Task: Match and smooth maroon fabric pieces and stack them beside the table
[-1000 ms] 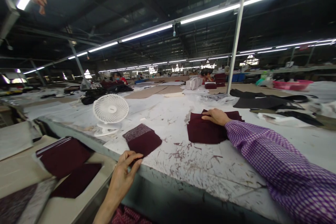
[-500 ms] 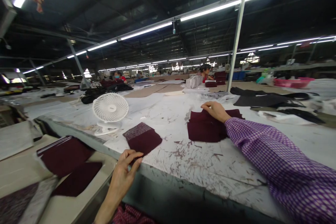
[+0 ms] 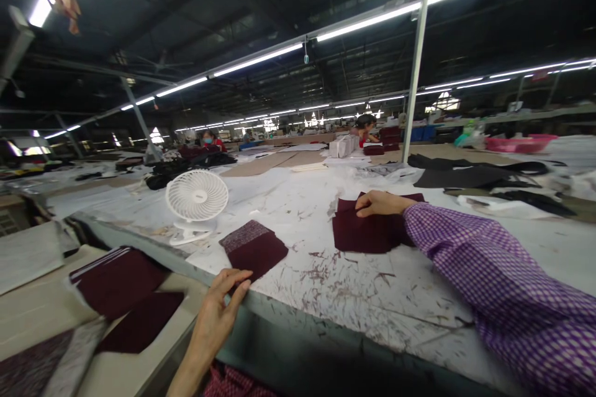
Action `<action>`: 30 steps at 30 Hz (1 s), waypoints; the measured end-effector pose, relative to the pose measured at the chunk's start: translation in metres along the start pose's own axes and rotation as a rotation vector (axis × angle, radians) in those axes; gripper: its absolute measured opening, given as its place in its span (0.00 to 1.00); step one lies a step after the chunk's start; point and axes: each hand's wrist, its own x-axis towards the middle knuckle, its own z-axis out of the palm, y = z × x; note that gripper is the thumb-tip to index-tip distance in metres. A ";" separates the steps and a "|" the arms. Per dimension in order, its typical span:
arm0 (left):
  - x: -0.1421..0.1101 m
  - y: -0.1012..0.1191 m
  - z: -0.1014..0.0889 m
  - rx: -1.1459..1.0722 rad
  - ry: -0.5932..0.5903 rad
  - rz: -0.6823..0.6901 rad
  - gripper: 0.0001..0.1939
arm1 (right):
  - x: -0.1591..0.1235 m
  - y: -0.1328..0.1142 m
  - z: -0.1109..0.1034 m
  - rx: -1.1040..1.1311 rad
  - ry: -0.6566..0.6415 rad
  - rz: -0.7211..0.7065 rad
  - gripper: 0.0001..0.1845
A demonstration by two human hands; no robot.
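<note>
A maroon fabric piece [image 3: 258,254] with a speckled grey-purple band at its far end lies near the table's front edge. My left hand [image 3: 221,301] pinches its near corner between thumb and fingers. Farther right lies a stack of maroon fabric pieces [image 3: 363,236], its edges slightly uneven. Over its far part is my right hand [image 3: 379,203], in a purple checked sleeve, with thumb and fingertips closed on the top piece. The palm and sleeve cover the right part of this stack.
A small white fan [image 3: 197,195] stands left on the white-covered table [image 3: 302,298]. Lower left, more maroon pieces [image 3: 116,279] rest on a beige surface. Dark fabric [image 3: 465,177], a pink basin [image 3: 519,144] and a metal pole [image 3: 419,62] are at the right. Co-workers sit farther back.
My right hand reached to the stack's far edge, then drew back slightly toward me with its fingers more curled. My left hand stays at the corner of the banded piece.
</note>
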 end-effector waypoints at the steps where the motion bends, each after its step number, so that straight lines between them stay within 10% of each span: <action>1: 0.000 0.002 0.000 -0.003 0.024 -0.004 0.16 | -0.004 -0.006 -0.006 0.056 0.007 -0.055 0.17; 7: 0.011 0.031 0.001 0.147 0.275 0.066 0.13 | -0.032 -0.059 -0.032 0.313 0.012 -0.233 0.19; 17: 0.048 0.119 0.033 -0.539 0.165 -0.146 0.24 | -0.062 -0.137 -0.022 0.643 -0.117 -0.285 0.21; 22: 0.039 0.125 0.031 -1.015 0.157 -0.303 0.14 | -0.066 -0.152 -0.011 0.649 -0.095 -0.324 0.21; 30: 0.020 0.119 0.000 -0.955 0.163 -0.334 0.15 | -0.061 -0.152 0.000 0.587 0.007 -0.312 0.24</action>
